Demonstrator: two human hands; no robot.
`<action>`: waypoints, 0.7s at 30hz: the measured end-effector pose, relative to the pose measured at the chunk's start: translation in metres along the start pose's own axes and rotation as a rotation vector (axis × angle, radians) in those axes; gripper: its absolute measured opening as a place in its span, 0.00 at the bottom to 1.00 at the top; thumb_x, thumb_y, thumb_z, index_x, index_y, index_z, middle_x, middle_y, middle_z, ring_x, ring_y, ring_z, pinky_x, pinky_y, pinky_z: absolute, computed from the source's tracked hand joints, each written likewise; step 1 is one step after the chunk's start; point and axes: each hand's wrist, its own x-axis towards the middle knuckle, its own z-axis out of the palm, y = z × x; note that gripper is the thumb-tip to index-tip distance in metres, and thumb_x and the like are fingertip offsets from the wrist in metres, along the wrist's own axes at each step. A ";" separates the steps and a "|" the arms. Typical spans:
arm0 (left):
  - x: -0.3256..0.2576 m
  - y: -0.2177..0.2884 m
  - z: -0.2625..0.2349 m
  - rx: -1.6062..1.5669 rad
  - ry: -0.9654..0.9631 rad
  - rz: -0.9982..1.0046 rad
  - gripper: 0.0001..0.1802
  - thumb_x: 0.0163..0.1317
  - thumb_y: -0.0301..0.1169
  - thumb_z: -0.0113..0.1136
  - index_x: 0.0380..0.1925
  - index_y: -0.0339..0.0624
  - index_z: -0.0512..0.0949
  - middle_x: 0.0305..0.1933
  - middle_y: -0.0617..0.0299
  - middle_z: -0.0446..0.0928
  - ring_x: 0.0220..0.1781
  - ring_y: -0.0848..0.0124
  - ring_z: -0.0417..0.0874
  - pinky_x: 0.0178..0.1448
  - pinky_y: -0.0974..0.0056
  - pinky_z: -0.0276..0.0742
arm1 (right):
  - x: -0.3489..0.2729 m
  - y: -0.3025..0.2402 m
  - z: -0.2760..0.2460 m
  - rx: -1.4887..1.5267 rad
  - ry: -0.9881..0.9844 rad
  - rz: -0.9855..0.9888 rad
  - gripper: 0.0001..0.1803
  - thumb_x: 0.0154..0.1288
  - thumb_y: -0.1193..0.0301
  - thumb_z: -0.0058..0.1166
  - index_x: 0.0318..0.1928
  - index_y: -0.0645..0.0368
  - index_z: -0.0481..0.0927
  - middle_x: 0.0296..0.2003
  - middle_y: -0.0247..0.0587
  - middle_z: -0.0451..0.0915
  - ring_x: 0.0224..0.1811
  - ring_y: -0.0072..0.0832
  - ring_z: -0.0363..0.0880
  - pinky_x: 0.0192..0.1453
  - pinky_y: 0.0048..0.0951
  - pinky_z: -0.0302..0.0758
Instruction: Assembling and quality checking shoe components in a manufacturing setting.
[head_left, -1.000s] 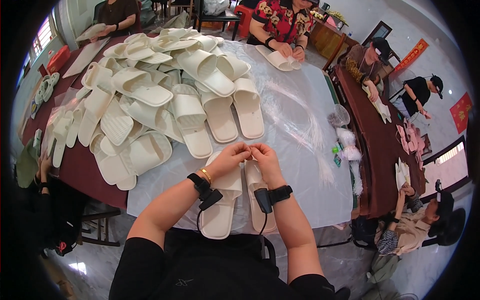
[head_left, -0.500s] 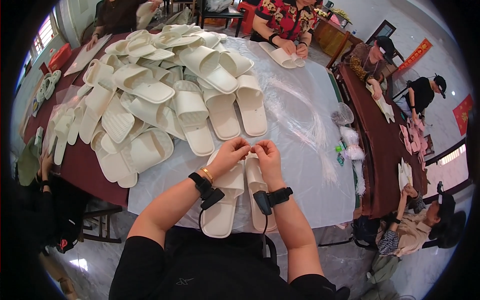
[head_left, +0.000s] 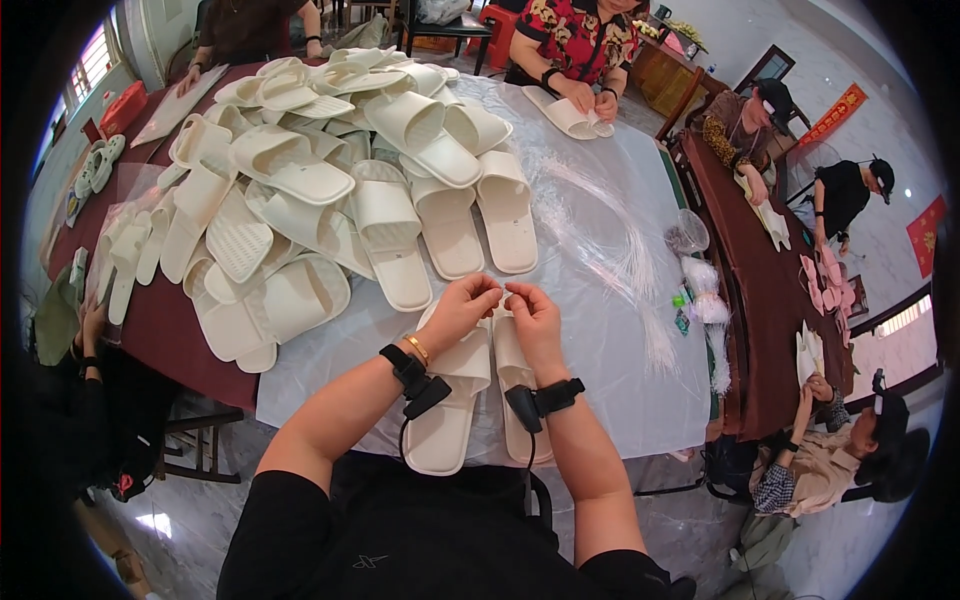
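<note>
Two cream slippers lie side by side before me, toes away: the left slipper (head_left: 438, 432) and the right slipper (head_left: 521, 432). Above their far ends, my left hand (head_left: 466, 308) and my right hand (head_left: 534, 322) are close together, each with thumb and forefinger pinched. Whatever sits between the fingertips is too small to make out. A big heap of cream slippers (head_left: 300, 165) rises beyond my left hand, its nearest pieces just ahead of both hands.
Clear plastic sheeting (head_left: 610, 410) covers the table. Fine clear strands (head_left: 640, 270) trail across its right side, near a transparent tub (head_left: 686, 232). Across the table a person in a floral shirt (head_left: 575, 45) handles another slipper. Several others work around, some at a brown table (head_left: 745, 330).
My hands stay almost in place, still pinched, with the fingertips slightly shifted. At the far left, a person's hand that held a pale item up is now lower.
</note>
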 end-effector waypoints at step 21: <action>-0.001 0.001 0.000 0.041 0.002 0.004 0.10 0.65 0.32 0.57 0.36 0.34 0.77 0.32 0.66 0.78 0.30 0.80 0.76 0.36 0.72 0.75 | -0.002 -0.002 0.004 0.036 0.083 0.008 0.05 0.65 0.75 0.52 0.38 0.64 0.79 0.30 0.30 0.79 0.31 0.15 0.74 0.37 0.18 0.71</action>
